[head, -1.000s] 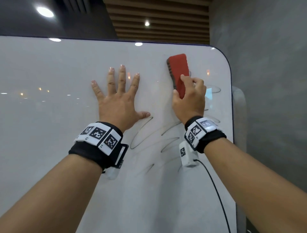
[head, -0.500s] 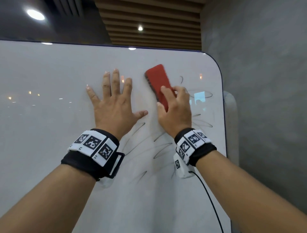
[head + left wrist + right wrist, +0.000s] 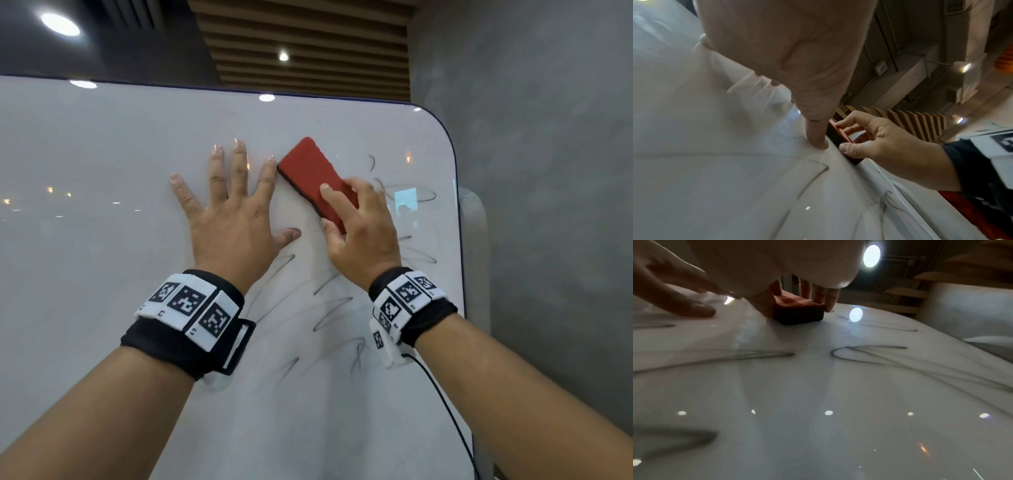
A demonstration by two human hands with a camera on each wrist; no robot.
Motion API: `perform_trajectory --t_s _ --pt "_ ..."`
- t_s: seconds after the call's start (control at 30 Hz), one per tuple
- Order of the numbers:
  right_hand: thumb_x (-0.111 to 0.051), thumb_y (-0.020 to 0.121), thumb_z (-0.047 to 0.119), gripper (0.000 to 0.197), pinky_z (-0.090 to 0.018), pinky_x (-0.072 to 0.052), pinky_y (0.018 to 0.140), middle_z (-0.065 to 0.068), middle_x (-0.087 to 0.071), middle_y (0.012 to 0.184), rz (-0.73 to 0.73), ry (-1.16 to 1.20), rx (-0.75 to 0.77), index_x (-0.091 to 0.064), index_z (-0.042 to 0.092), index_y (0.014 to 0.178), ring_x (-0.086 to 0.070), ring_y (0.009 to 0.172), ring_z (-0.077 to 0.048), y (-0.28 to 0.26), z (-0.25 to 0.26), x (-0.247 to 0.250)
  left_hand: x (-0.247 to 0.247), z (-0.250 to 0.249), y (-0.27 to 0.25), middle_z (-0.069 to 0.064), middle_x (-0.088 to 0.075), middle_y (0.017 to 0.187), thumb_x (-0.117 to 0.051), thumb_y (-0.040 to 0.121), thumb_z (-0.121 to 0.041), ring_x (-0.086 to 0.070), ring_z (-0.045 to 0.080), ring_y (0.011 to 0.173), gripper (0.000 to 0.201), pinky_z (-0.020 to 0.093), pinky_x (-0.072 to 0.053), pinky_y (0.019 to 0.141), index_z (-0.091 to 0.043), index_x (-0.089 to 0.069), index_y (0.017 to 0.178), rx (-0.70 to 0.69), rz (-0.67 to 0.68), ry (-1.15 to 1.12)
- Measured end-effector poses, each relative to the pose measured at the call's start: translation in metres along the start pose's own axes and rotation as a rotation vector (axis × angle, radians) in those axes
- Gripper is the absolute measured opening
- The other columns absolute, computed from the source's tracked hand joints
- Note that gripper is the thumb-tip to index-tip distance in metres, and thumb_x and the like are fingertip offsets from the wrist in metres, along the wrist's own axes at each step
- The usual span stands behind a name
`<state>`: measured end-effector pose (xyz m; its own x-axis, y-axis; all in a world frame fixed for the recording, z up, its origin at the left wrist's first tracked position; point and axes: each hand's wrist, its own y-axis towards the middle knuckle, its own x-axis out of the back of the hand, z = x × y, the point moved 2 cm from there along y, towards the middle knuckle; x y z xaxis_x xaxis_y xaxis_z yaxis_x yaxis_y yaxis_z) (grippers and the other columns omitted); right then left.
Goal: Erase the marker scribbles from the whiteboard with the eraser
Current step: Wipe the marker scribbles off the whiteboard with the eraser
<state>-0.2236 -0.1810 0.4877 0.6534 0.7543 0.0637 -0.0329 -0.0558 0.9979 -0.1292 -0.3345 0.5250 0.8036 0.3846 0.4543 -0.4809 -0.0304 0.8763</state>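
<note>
A red eraser (image 3: 313,173) with a dark felt underside lies flat against the whiteboard (image 3: 85,240), tilted with its top end to the left. My right hand (image 3: 359,226) grips its lower end, thumb on one side and fingers on the other; the right wrist view shows the eraser (image 3: 797,311) pinched the same way. My left hand (image 3: 233,219) presses flat on the board with fingers spread, its index finger beside the eraser's top corner. Grey marker scribbles (image 3: 329,308) run below and to the right of both hands, and they cross the board (image 3: 869,360) in the right wrist view.
The board's rounded right edge (image 3: 457,212) sits close to a grey wall (image 3: 548,205). A thin black cable (image 3: 445,404) hangs from my right wrist band. Ceiling lights reflect off the glossy board surface.
My right hand has swept the eraser leftward and tilted it, bringing its top end up against my left index finger. The left hand has stayed flat on the board.
</note>
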Motion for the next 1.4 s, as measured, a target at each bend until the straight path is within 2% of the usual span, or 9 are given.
perform_trajectory --t_s 0.23,0.4,0.57,0.77,0.93,1.1,1.17,1.3,1.4 --pt "-0.068 0.083 0.019 0.046 -0.049 -0.051 0.091 -0.017 -0.051 0.126 -0.080 0.008 -0.259 -0.060 0.017 0.128 -0.051 0.110 -0.036 0.009 -0.006 -0.004 0.003 -0.004 0.004 0.010 0.019 0.162 -0.046 0.082 -0.078 0.015 0.035 0.150 0.098 0.075 -0.005 0.110 -0.034 0.004 0.155 0.008 0.045 0.004" --pt "-0.069 0.081 0.016 0.045 -0.046 -0.053 0.086 -0.021 -0.054 0.122 -0.006 -0.069 -0.052 -0.061 0.012 0.126 -0.053 0.104 -0.038 -0.003 -0.012 0.002 0.002 -0.005 0.003 0.011 0.019 0.162 -0.045 0.085 -0.075 0.016 0.036 0.149 0.096 0.076 -0.004 0.110 -0.033 0.004 0.156 -0.007 0.042 0.003" --pt "-0.067 0.083 0.016 0.045 -0.050 -0.050 0.089 -0.021 -0.051 0.126 -0.059 -0.058 -0.303 -0.059 0.014 0.127 -0.051 0.107 -0.040 0.003 -0.018 0.003 0.002 -0.011 0.002 0.009 0.018 0.163 -0.043 0.090 -0.068 0.017 0.034 0.150 0.090 0.076 -0.001 0.109 -0.032 0.006 0.157 -0.058 0.059 0.022" --pt "-0.070 0.080 0.015 0.045 -0.046 -0.052 0.083 -0.021 -0.054 0.122 0.048 -0.087 -0.054 -0.060 0.011 0.124 -0.054 0.101 -0.038 -0.009 -0.012 0.007 0.002 -0.016 0.000 0.009 0.012 0.165 -0.045 0.093 -0.058 0.013 0.032 0.151 0.085 0.075 -0.003 0.110 -0.030 0.002 0.157 -0.099 0.036 0.007" --pt "-0.064 0.084 0.017 0.040 -0.048 -0.050 0.089 -0.018 -0.049 0.122 -0.039 -0.046 -0.426 -0.057 0.015 0.123 -0.049 0.106 -0.037 0.008 -0.015 0.009 0.003 -0.019 0.000 0.010 0.012 0.165 -0.045 0.094 -0.055 0.012 0.032 0.151 0.082 0.074 -0.002 0.111 -0.028 0.001 0.157 -0.106 0.056 0.007" --pt "-0.069 0.081 0.016 0.044 -0.045 -0.053 0.079 -0.021 -0.052 0.121 0.066 -0.034 -0.093 -0.060 0.013 0.123 -0.053 0.103 -0.037 -0.006 0.008 0.006 0.002 -0.018 -0.001 0.010 0.011 0.165 -0.044 0.095 -0.054 0.012 0.031 0.151 0.082 0.072 -0.001 0.112 -0.026 0.001 0.158 -0.106 0.035 -0.004" --pt "-0.069 0.082 0.015 0.043 -0.046 -0.053 0.083 -0.019 -0.052 0.123 0.042 -0.052 -0.142 -0.060 0.015 0.124 -0.052 0.105 -0.038 0.002 -0.009 0.009 0.001 -0.016 -0.002 0.009 0.013 0.165 -0.041 0.095 -0.055 0.013 0.031 0.151 0.081 0.071 -0.001 0.113 -0.027 0.003 0.157 -0.114 0.038 0.010" --pt "-0.062 0.086 0.020 0.039 -0.046 -0.049 0.090 -0.015 -0.047 0.124 -0.043 -0.016 -0.459 -0.057 0.018 0.125 -0.047 0.109 -0.035 0.011 -0.027 0.009 -0.001 -0.015 -0.002 0.008 0.013 0.165 -0.040 0.094 -0.057 0.014 0.031 0.151 0.081 0.071 0.000 0.113 -0.027 0.003 0.156 -0.117 0.041 0.012" --pt "-0.063 0.083 0.025 0.038 -0.042 -0.051 0.083 -0.015 -0.050 0.119 -0.028 -0.016 -0.317 -0.059 0.019 0.121 -0.051 0.104 -0.033 0.002 -0.011 0.008 0.000 -0.018 -0.001 0.010 0.009 0.165 -0.043 0.092 -0.054 0.011 0.031 0.151 0.080 0.071 0.000 0.112 -0.027 -0.003 0.156 -0.104 0.030 -0.010"
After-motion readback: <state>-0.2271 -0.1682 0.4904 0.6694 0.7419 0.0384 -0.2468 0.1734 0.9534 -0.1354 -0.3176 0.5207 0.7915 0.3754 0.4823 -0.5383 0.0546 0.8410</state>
